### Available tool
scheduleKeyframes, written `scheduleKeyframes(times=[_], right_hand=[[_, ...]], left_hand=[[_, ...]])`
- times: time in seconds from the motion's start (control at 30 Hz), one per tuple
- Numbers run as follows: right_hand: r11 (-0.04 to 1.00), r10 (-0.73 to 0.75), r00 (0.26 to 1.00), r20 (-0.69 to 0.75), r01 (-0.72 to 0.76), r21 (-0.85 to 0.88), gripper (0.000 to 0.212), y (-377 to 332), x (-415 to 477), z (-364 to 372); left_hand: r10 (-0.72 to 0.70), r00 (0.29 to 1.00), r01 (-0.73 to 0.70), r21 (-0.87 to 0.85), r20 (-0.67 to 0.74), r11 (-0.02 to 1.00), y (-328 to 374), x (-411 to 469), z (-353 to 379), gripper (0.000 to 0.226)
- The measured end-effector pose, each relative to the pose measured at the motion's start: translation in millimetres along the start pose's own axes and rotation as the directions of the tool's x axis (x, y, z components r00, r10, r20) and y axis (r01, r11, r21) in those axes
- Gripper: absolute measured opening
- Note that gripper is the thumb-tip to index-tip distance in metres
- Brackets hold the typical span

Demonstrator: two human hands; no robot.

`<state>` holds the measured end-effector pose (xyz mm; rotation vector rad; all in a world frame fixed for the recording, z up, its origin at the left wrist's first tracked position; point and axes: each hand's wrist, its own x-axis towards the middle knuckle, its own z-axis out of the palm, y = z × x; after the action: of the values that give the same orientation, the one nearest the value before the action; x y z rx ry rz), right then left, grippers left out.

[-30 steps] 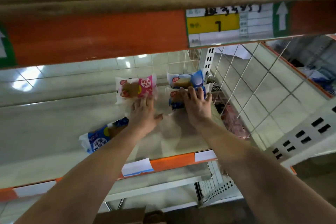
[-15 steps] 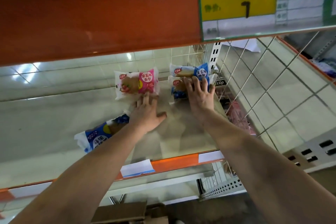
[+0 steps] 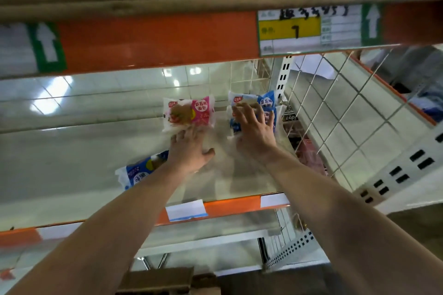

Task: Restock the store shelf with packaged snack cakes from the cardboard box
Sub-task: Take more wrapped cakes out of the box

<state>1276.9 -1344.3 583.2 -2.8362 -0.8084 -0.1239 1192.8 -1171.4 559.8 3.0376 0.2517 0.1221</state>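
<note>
Head view: the left hand (image 3: pixel 189 151), fingers straight, touches the near edge of the pink pack (image 3: pixel 189 112) on the shelf (image 3: pixel 72 151) — likely squaring it; the right hand (image 3: pixel 254 132), fingers spread, presses flat on the stacked blue packs (image 3: pixel 267 103) beside the wire divider (image 3: pixel 335 108) — probably steadying them; the cardboard box (image 3: pixel 155 280) sits below

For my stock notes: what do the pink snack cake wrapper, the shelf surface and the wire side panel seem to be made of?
Pink wrapper: thin glossy plastic film, crinkled. Shelf surface: smooth pale painted metal, probably; it mirrors the lights. Side panel: thin white-coated wire, likely steel, in an open grid.
</note>
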Motion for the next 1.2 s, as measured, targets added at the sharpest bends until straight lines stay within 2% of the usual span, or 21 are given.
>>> scheduleKeyframes(times=[0.17,0.33,0.53,0.77,0.93,1.0,1.2], right_hand=[[0.994,-0.113,0.994,-0.001,0.113,-0.010,0.085,-33.6,-7.4,-4.4],[0.973,-0.230,0.973,-0.006,0.230,0.015,0.080,-70.6,-19.8,1.1],[0.938,-0.344,0.938,0.047,0.341,0.061,0.076,-111.6,-29.8,9.4],[0.876,-0.476,0.870,0.130,0.455,0.162,0.095,-152.3,-37.7,25.2],[0.866,-0.501,0.835,0.229,0.483,0.134,0.095,-167.4,-38.0,37.7],[0.871,-0.491,0.829,0.268,0.476,0.121,0.092,-168.7,-38.0,41.5],[0.857,-0.514,0.827,0.227,0.503,0.110,0.092,-165.9,-38.4,44.5]], left_hand=[[-0.050,0.999,0.050,0.074,-0.005,0.996,-17.8,-25.3,-15.6,0.069],[-0.122,0.992,0.121,0.053,0.013,0.991,-40.3,-56.6,-30.0,0.066],[-0.263,0.962,0.257,0.081,0.072,0.963,-69.0,-93.0,-38.2,0.070],[-0.332,0.943,0.329,0.061,0.037,0.942,-98.6,-134.9,-36.9,0.081],[-0.346,0.937,0.346,0.007,0.046,0.938,-107.0,-150.2,-32.3,0.094],[-0.347,0.937,0.347,-0.004,0.049,0.938,-107.6,-151.0,-30.5,0.092],[-0.336,0.941,0.337,-0.024,0.026,0.941,-109.8,-157.1,-22.8,0.093]])
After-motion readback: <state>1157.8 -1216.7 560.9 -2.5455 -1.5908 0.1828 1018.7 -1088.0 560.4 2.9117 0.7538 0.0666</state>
